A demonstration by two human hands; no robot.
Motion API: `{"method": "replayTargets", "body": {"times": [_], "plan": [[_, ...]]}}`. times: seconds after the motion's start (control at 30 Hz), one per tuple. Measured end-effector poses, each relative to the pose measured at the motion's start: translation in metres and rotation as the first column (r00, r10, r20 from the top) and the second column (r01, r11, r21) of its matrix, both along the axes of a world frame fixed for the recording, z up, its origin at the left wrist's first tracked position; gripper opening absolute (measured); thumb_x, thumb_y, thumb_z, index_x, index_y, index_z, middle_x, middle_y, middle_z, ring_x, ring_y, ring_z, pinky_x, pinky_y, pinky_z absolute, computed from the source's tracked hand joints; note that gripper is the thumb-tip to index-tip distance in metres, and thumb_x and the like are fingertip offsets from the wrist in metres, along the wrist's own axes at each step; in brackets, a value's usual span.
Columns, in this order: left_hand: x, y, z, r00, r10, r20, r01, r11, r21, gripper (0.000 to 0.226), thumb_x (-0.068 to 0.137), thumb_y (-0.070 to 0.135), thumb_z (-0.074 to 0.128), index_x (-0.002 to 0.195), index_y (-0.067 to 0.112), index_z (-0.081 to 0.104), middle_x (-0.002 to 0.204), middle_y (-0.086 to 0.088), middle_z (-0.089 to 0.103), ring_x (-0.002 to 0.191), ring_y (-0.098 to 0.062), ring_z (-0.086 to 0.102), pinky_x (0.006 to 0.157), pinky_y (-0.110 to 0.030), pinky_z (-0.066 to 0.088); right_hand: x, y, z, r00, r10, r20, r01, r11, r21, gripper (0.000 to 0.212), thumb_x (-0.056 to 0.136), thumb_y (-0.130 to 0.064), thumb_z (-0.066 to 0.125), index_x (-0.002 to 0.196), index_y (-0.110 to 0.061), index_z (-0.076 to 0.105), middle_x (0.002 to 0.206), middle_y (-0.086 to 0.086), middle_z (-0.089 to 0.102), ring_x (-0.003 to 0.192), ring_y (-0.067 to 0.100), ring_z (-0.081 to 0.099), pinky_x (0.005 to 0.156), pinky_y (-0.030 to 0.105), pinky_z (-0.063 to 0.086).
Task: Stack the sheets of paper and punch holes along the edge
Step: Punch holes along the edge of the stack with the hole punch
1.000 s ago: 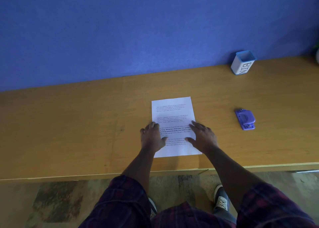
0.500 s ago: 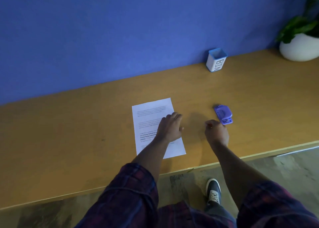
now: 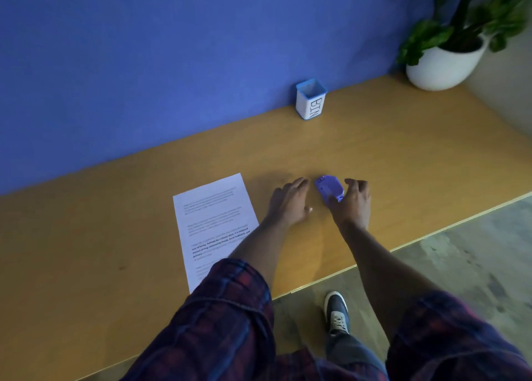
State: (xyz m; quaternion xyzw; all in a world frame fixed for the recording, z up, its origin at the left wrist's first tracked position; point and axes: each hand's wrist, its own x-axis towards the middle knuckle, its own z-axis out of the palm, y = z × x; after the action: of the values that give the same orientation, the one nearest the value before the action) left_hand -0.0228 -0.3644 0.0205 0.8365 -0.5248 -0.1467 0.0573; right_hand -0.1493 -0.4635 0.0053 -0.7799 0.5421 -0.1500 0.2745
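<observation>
Landmark for all positions: the purple hole punch (image 3: 329,191) lying on the wooden desk (image 3: 100,236).

Well to the left of the punch, a stack of printed paper (image 3: 214,222) lies flat on the desk, slightly skewed, its near corner hidden under a plaid sleeve (image 3: 218,317). How many sheets it holds cannot be told. Nothing is touching the visible part of the paper.

Just left of the punch, the left hand (image 3: 289,205) is palm down over the desk, its fingers (image 3: 299,183) straight and relaxed, grasping nothing — the tips lie just beside the punch's left edge, and contact cannot be confirmed.

The punch itself sits between the two hands, near the middle of the desk's depth.

Immediately right of the punch, the right hand (image 3: 352,203) cups around it: the thumb appears to press on its near end, and the curled fingers (image 3: 357,184) arch by its far right side. The grip appears to be closing on the punch, though the view is blurred.

Beyond the punch, against the blue wall (image 3: 172,63), stands a small white container (image 3: 311,102) with a blue rim, lettered "BIN". Far right of the punch, at the desk's back corner, stands a potted plant (image 3: 449,49) in a white pot.

Nearer than the punch, below the desk edge, a shoe (image 3: 336,311) rests on the floor (image 3: 475,259).
</observation>
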Motion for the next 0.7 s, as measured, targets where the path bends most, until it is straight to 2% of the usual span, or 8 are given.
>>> {"method": "replayTargets", "body": {"times": [0.07,0.2,0.4,0.57,0.63,0.7], "plan": [[-0.002,-0.013,-0.003,1.000,0.003,-0.015,-0.002,0.999,0.040,0.085,0.090,0.040,0.072,0.159,0.013,0.030,0.165,0.000,0.033,0.143,-0.027,0.047,0.107,-0.044,0.045,0.001,-0.008,-0.003,0.997,0.033,-0.071,-0.029,0.998,0.060,0.065,0.086,-0.031,0.074,0.139,-0.001,0.051,0.137,0.021,0.050,0.126,0.040,0.048,0.106,0.043,0.039],[-0.005,-0.033,-0.012,0.999,-0.020,-0.029,0.024,0.986,0.162,0.099,0.086,0.046,0.074,0.161,0.012,0.019,0.166,-0.002,0.027,0.144,-0.030,0.042,0.108,-0.046,0.044,0.002,-0.023,-0.011,0.990,0.099,-0.100,-0.082,0.983,0.161,0.060,0.090,-0.042,0.069,0.131,-0.001,0.055,0.131,0.023,0.055,0.124,0.041,0.051,0.102,0.044,0.042],[-0.002,-0.046,-0.028,0.997,0.008,-0.071,0.010,0.969,0.248,0.112,0.085,0.053,0.074,0.164,0.013,0.005,0.172,-0.002,0.013,0.154,-0.026,0.025,0.116,-0.046,0.033,0.006,-0.036,-0.015,0.986,0.140,-0.093,-0.118,0.971,0.208,0.037,0.090,-0.028,0.067,0.121,-0.006,0.067,0.121,0.019,0.059,0.113,0.040,0.057,0.095,0.039,0.047],[0.002,-0.047,-0.035,0.990,0.020,-0.142,0.017,0.967,0.254,0.120,0.079,0.063,0.073,0.165,0.020,0.001,0.174,0.005,0.002,0.159,-0.020,0.010,0.122,-0.048,0.024,0.014,-0.042,-0.016,0.991,0.117,-0.066,-0.098,0.964,0.247,0.031,0.087,-0.017,0.067,0.116,-0.004,0.070,0.118,0.018,0.060,0.107,0.038,0.059,0.087,0.035,0.047],[0.005,-0.046,-0.036,0.985,0.024,-0.171,0.020,0.968,0.251,0.119,0.080,0.063,0.073,0.165,0.022,0.001,0.174,0.008,0.000,0.160,-0.019,0.007,0.122,-0.050,0.022,0.016,-0.045,-0.015,0.993,0.098,-0.066,-0.077,0.960,0.269,0.028,0.085,-0.015,0.068,0.109,-0.003,0.072,0.111,0.018,0.064,0.102,0.038,0.062,0.079,0.033,0.047],[0.007,-0.043,-0.035,0.981,0.024,-0.190,0.025,0.968,0.248,0.117,0.081,0.061,0.072,0.165,0.024,0.000,0.173,0.009,-0.001,0.160,-0.018,0.005,0.123,-0.051,0.021,0.018,-0.045,-0.014,0.996,0.068,-0.062,-0.046,0.950,0.307,0.020,0.080,-0.013,0.069,0.097,-0.003,0.075,0.095,0.018,0.069,0.089,0.038,0.065,0.068,0.034,0.047]]}}
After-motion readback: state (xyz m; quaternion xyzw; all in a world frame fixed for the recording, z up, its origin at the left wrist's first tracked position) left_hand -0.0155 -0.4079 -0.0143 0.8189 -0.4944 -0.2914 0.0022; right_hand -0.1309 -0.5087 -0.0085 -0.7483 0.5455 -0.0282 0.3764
